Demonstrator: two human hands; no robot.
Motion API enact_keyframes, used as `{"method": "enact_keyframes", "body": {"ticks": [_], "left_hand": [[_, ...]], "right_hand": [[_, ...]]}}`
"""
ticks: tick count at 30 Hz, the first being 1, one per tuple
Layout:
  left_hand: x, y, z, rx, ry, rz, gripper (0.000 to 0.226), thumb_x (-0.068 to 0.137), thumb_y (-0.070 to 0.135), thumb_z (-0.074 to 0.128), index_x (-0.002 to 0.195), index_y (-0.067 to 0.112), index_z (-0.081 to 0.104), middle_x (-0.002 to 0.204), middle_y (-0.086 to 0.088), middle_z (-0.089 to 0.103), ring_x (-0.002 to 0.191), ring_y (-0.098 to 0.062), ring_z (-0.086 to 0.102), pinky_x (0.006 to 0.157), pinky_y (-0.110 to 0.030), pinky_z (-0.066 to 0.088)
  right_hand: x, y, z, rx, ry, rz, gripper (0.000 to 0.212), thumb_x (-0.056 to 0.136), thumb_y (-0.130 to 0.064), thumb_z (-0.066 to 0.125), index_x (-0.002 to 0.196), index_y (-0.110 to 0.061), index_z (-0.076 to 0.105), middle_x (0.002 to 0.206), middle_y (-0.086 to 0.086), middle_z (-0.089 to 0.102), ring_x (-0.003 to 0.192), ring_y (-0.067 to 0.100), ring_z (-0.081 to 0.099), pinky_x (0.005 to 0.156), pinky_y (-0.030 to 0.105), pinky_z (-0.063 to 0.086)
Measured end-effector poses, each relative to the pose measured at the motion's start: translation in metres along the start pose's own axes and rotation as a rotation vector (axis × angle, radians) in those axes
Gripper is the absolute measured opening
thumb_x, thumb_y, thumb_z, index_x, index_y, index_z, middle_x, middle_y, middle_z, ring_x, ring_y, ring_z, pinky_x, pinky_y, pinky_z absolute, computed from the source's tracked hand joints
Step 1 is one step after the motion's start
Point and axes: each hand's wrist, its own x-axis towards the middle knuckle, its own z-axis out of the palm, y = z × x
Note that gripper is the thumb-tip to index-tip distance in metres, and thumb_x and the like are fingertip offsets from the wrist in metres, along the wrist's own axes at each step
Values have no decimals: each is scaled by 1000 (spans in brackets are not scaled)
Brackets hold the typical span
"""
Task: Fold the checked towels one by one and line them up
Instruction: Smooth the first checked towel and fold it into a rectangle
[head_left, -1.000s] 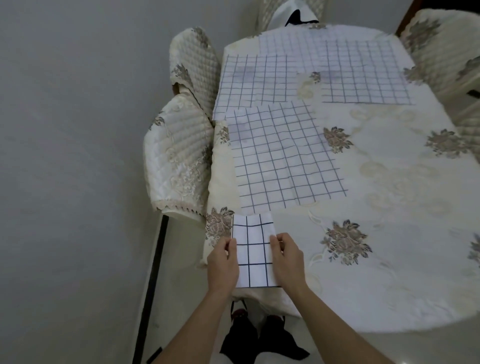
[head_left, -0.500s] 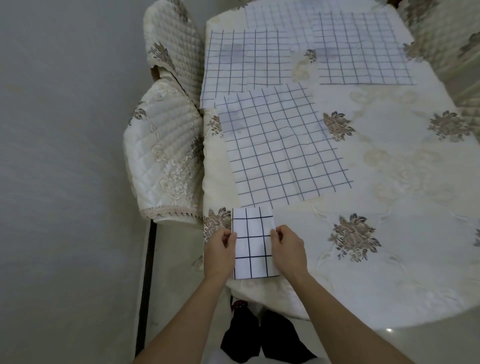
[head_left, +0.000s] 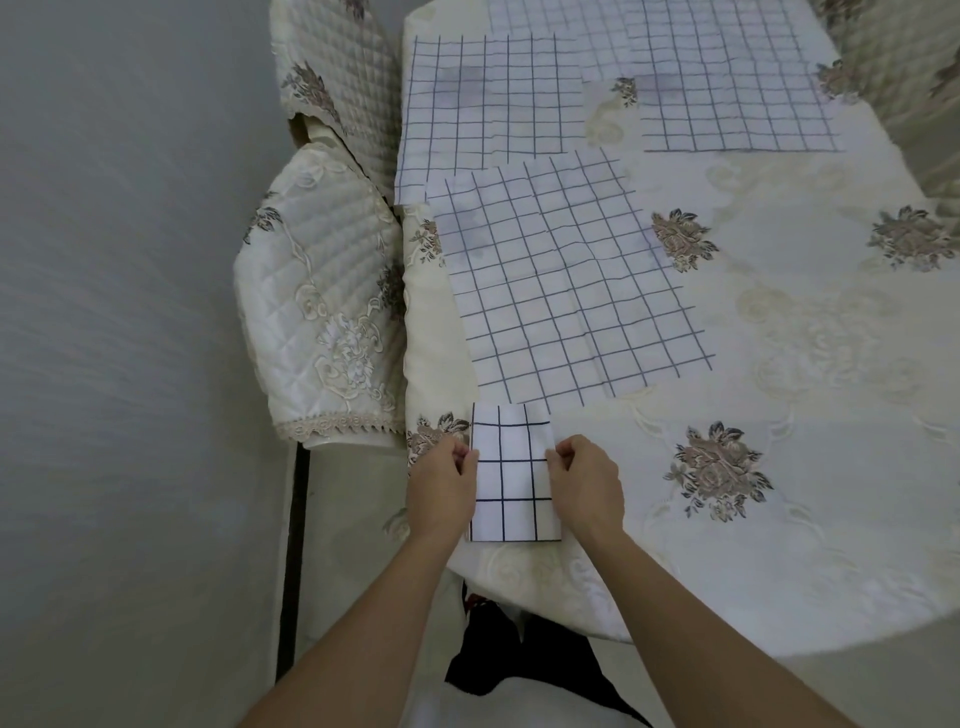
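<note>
1. Far left on my feed, a quilted chair in a cream cover stands tucked against the left side of the worktop. A second chair in the same cover stands just behind it.
2. My left hand is at the worktop's near left corner. Its fingers are curled and it pinches the left edge of the folded towel.
3. That folded towel lies flat on the worktop between my two hands. It is a narrow white rectangle with dark checks, and its near end is close to the worktop's rim.
4. My right hand mirrors the left, thumb and fingertips closed on the towel's right edge.
5. Just beyond the folded piece, a spread towel lies open and slightly skewed. I cannot tell whether its near edge touches the folded one.
6. Further back, the far-left towel lies open, with the spread towel's far edge overlapping it. The far-right towel lies open beside it.
7. The worktop wears a cream cloth with brown embroidered flowers.
8. At the upper right corner I can see part of another covered chair.
</note>
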Motion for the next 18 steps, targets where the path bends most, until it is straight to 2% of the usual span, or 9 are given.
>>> {"method": "enact_keyframes", "body": {"ticks": [3, 6, 10, 14, 18], "left_hand": [[-1, -1, 1, 15, -1, -4, 13, 96, 26, 63, 85, 20, 61, 75, 7, 61, 72, -16, 58, 63, -28, 41], [-1, -3, 3, 32, -7, -1, 12, 95, 27, 64, 85, 21, 62, 75, 7, 62, 72, -15, 57, 63, -28, 39], [-3, -5, 5, 63, 8, 18, 12, 95, 28, 63, 86, 21, 64, 78, 5, 65, 75, -18, 59, 67, -34, 48], [-9, -7, 3, 113, 29, 16, 15, 95, 30, 63, 81, 24, 59, 74, 10, 59, 74, -16, 56, 66, -33, 45], [-14, -10, 2, 133, 32, 15, 14, 95, 31, 63, 83, 24, 62, 74, 11, 59, 76, -17, 58, 71, -36, 48]], "right_hand": [[2, 1, 0, -14, 11, 2, 13, 99, -33, 55, 95, -21, 60, 92, -3, 61, 77, 11, 58, 61, 28, 42], [2, 3, 0, -15, 19, 2, 15, 99, -34, 55, 93, -21, 60, 93, -2, 61, 77, 12, 58, 66, 31, 47], [1, 6, 0, -27, 20, -7, 16, 99, -35, 55, 91, -22, 60, 92, -2, 62, 77, 13, 59, 68, 33, 51], [-3, 8, 0, -45, 13, -13, 17, 98, -36, 56, 88, -22, 60, 90, -3, 62, 76, 12, 59, 67, 32, 50], [-7, 9, 0, -56, 3, -14, 18, 97, -36, 57, 85, -23, 60, 88, -4, 63, 75, 12, 59, 66, 31, 49]]}}
